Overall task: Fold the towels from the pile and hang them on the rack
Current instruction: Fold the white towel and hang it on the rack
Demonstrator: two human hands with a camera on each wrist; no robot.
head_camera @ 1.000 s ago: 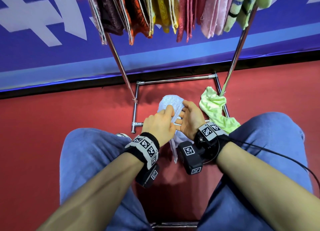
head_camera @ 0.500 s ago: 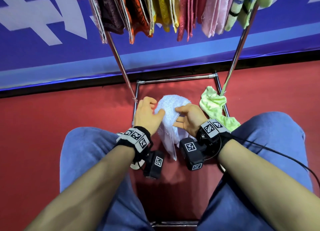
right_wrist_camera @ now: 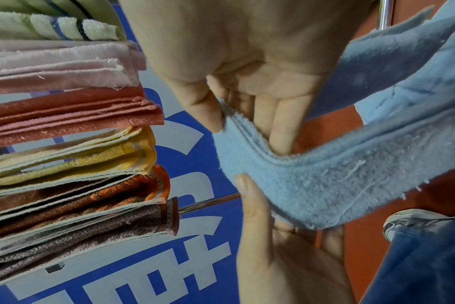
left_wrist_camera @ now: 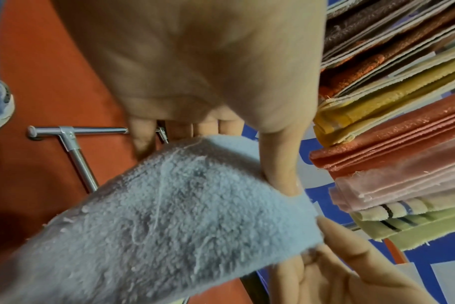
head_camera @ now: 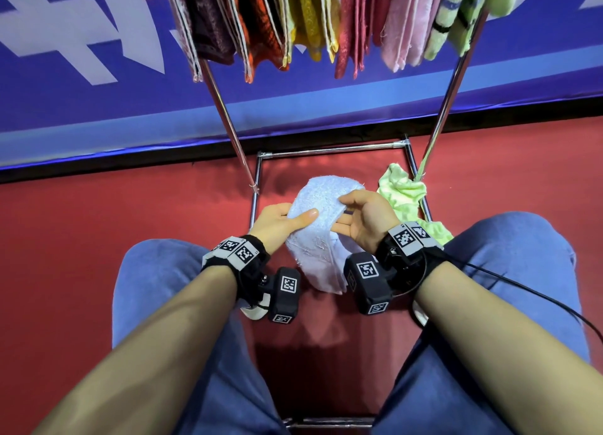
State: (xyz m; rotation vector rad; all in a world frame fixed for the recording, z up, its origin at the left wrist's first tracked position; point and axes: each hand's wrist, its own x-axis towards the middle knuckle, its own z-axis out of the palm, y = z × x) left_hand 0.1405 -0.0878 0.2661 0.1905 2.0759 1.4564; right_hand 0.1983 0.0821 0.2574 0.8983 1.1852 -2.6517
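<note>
At frame centre, left hand (head_camera: 277, 222) and right hand (head_camera: 367, 220) are now both pinching the blue towel (head_camera: 321, 206), spreading it wider than before.

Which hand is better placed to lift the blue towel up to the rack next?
Left, probably: the left hand pinches the blue towel with thumb on top; the right hand has only a fingertip grip.

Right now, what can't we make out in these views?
- Rack top bar: cut off by the top edge in the head view; only the hung towels show.
- Left hand fingers: under the blue towel in the head view.
- Blue towel's fold count: its lower end hangs behind the right wrist camera.
- Green towel on the floor: partly behind the right hand and knee.
</note>
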